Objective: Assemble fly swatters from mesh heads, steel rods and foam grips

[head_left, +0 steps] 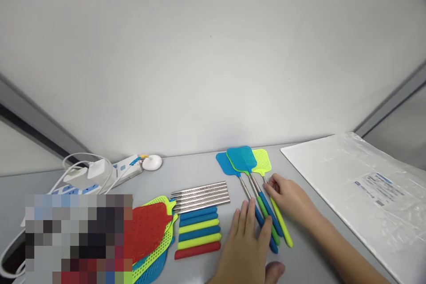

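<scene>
My right hand (289,194) pinches a yellow-green fly swatter (281,222) near the top of its handle, where the metal rod enters. My left hand (246,246) lies palm down, fingers stretched, over the lower handles of the assembled swatters beside it. Among these are a blue fly swatter (242,159) on top, whose mesh head overlaps the others, and a green handle (264,208). Left of my left hand is a row of loose handles (199,230) in blue, yellow-green and red. Metal rods (201,196) lie side by side just behind them.
Loose swatter heads, a red one (149,228) uppermost, are stacked on the left of the grey table (189,168). Power strips (126,166) with cables and a white round device (152,162) stand at the back left. A white plastic-wrapped package (353,186) covers the right side.
</scene>
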Demonstrator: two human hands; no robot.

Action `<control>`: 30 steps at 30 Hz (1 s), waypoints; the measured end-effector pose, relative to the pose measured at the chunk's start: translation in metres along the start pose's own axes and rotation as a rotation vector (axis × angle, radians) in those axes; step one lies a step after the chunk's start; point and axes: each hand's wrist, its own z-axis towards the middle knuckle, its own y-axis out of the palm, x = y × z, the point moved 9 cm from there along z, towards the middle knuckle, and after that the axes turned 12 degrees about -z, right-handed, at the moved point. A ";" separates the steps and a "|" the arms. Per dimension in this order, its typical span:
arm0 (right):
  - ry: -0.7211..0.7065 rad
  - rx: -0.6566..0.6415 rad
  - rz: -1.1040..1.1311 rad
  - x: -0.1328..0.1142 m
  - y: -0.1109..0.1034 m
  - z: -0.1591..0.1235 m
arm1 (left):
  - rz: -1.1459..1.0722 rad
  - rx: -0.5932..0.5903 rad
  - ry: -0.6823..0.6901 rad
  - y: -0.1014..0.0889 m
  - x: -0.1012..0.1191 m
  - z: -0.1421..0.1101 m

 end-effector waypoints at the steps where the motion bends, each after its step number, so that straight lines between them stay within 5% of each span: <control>1: 0.009 -0.005 -0.005 0.000 0.001 0.001 | 0.024 0.010 0.010 0.003 -0.002 0.001; 7: 0.054 -0.011 -0.083 0.003 0.007 0.003 | 0.134 0.092 0.066 0.006 -0.001 0.005; 20: 0.037 0.066 -0.134 -0.013 -0.006 0.001 | -0.123 -0.025 -0.031 -0.019 0.008 0.001; 30: 0.057 0.108 -0.145 -0.020 -0.007 0.005 | -0.059 -0.057 -0.026 -0.020 0.007 0.004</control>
